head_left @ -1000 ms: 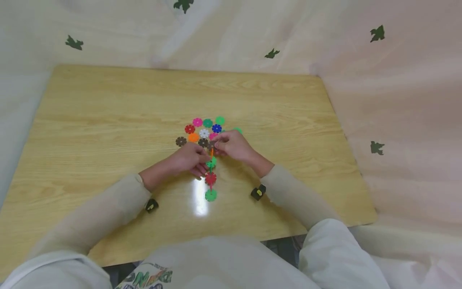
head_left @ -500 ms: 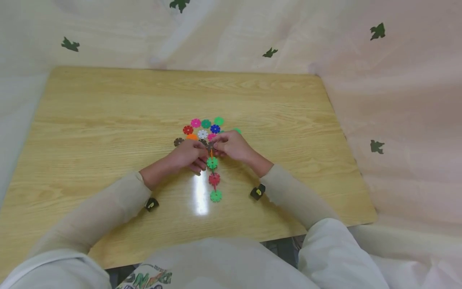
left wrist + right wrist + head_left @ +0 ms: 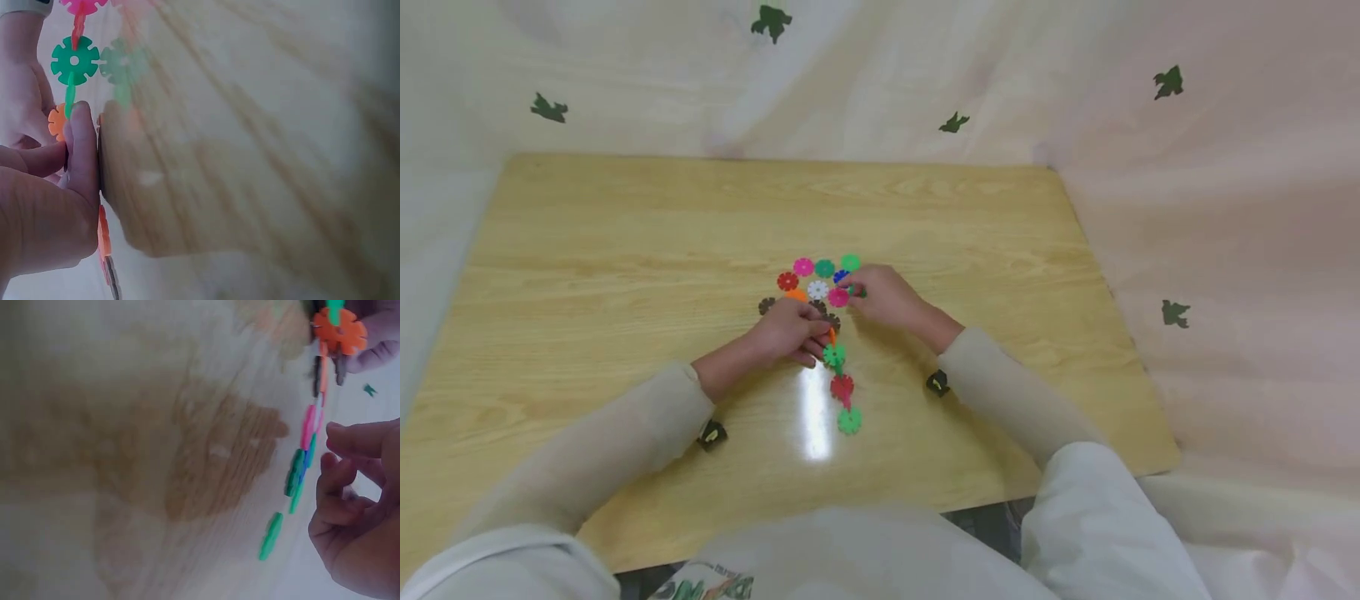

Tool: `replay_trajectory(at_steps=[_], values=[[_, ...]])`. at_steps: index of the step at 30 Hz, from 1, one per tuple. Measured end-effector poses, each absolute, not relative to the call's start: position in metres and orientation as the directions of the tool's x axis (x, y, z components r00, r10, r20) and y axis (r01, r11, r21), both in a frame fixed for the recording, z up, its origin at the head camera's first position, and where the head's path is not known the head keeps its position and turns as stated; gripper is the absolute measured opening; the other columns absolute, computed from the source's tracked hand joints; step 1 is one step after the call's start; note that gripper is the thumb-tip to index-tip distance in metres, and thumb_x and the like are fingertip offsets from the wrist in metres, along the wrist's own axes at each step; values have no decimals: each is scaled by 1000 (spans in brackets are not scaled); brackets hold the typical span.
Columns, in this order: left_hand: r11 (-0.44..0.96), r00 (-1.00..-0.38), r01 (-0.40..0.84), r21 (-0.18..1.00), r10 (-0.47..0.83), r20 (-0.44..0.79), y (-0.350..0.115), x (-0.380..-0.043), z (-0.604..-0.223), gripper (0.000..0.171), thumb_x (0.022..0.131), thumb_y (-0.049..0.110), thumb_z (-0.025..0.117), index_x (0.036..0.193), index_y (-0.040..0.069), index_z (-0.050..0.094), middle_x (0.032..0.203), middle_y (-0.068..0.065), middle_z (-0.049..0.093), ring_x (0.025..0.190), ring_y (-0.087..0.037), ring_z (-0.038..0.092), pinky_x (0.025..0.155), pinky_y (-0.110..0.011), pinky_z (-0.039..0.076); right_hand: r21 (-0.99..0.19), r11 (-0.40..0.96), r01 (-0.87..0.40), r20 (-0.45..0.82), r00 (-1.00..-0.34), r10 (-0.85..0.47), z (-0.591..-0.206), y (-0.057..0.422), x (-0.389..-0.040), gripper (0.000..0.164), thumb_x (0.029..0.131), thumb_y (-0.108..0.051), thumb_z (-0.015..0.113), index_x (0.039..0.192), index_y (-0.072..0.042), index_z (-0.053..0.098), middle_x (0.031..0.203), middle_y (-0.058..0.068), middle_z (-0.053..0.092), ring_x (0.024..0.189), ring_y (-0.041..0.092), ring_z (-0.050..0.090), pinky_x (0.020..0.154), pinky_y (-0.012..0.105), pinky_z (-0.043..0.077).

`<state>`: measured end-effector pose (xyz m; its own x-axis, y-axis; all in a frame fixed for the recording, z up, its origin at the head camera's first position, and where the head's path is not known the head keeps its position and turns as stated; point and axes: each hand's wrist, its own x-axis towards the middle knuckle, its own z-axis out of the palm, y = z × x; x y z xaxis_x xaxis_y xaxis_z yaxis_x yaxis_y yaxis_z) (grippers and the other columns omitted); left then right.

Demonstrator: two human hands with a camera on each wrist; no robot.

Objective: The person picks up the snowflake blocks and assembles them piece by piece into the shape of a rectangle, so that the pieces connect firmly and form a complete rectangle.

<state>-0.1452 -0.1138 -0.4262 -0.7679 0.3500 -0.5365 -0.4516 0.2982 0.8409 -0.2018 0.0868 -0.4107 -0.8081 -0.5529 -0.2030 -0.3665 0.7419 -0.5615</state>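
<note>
- your left hand (image 3: 786, 331) pinches the upper end of the chain of notched discs (image 3: 841, 384), thumb and fingers clamped on it; an orange disc (image 3: 339, 332) shows there, but which piece lies between the fingertips you cannot tell
- the chain runs over the desk (image 3: 992, 275) from that grip toward your body; it carries an upper green disc (image 3: 834, 356), then a red disc (image 3: 842, 387), with a lower green disc (image 3: 850, 421) at the near end; some joining pieces stand edge-on
- your right hand (image 3: 882, 293) is just beyond the chain's top, loosely bent; its thumb and forefinger are apart with nothing between them, beside the near pink disc (image 3: 838, 297); whether they touch it is hard to tell
- around the near pink disc lie a white disc (image 3: 817, 289), a blue disc (image 3: 841, 276), a teal disc (image 3: 824, 268) and a far pink disc (image 3: 803, 267), close together on the desk
- a brown disc (image 3: 767, 306) lies by your left hand, partly covered
- pale cloth (image 3: 865, 75) with dark green cut-outs (image 3: 771, 23) hangs behind the desk
</note>
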Motion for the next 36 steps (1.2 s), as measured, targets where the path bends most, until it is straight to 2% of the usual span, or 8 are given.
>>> replay_trajectory(at_steps=[4, 8, 15, 19, 23, 28, 32, 36], values=[[295, -766, -458, 839, 348, -540, -116, -145, -426, 19, 102, 8, 58, 106, -9, 65, 83, -12, 71, 67, -18, 70, 63, -35, 64, -377, 762, -526, -244, -738, -629, -411, 76, -206, 32, 98, -16, 67, 130, -12, 68, 112, 5, 63, 98, 19, 56, 83, 32, 52], [261, -763, -481, 837, 346, -546, -117, -145, -427, 20, 102, 7, 59, 110, -11, 64, 80, -10, 72, 67, -15, 70, 62, -34, 63, -324, 786, -527, -281, -739, -612, -412, 73, -210, 33, 97, -20, 69, 128, -11, 65, 110, 5, 60, 98, 18, 55, 82, 31, 52], [254, -751, -512, 821, 333, -571, -117, -145, -428, 20, 101, 6, 62, 111, -12, 65, 75, -8, 71, 65, -14, 71, 58, -31, 62, -389, 787, -478, -317, -733, -602, -417, 73, -218, 35, 93, -21, 73, 124, -8, 62, 101, 3, 61, 90, 17, 57, 75, 29, 52], [252, -750, -512, 821, 335, -570, -115, -146, -428, 21, 101, 6, 62, 111, -12, 65, 76, -9, 72, 65, -14, 71, 57, -30, 62, -405, 798, -447, -325, -745, -582, -418, 74, -223, 33, 87, -20, 78, 114, -8, 63, 90, 2, 61, 81, 17, 56, 68, 28, 50], [263, -745, -516, 815, 333, -578, -114, -147, -428, 20, 101, 5, 61, 110, -12, 66, 77, -11, 73, 66, -16, 72, 58, -32, 63, -458, 781, -425, -294, -757, -584, -419, 76, -223, 30, 81, -15, 81, 103, -9, 61, 89, 2, 58, 81, 17, 53, 66, 27, 48], [257, -740, -524, 812, 334, -583, -114, -147, -427, 20, 101, 6, 61, 108, -11, 67, 78, -12, 73, 67, -17, 72, 58, -31, 63, -554, 716, -425, -221, -753, -619, -419, 80, -213, 19, 87, -6, 76, 96, -9, 59, 89, 3, 61, 82, 17, 56, 70, 27, 50], [250, -748, -516, 819, 335, -573, -114, -146, -425, 20, 101, 6, 61, 107, -12, 67, 78, -13, 73, 67, -19, 73, 58, -32, 63, -604, 671, -430, -163, -758, -632, -416, 86, -201, 11, 92, -6, 73, 101, -8, 67, 89, 0, 68, 83, 14, 62, 74, 26, 54], [264, -746, -518, 814, 327, -581, -115, -148, -422, 19, 100, 5, 61, 107, -11, 68, 79, -14, 73, 68, -20, 73, 61, -33, 63, -620, 640, -455, -133, -742, -657, -414, 93, -190, 5, 95, -10, 72, 97, -10, 75, 85, -3, 71, 76, 11, 62, 69, 25, 54]])
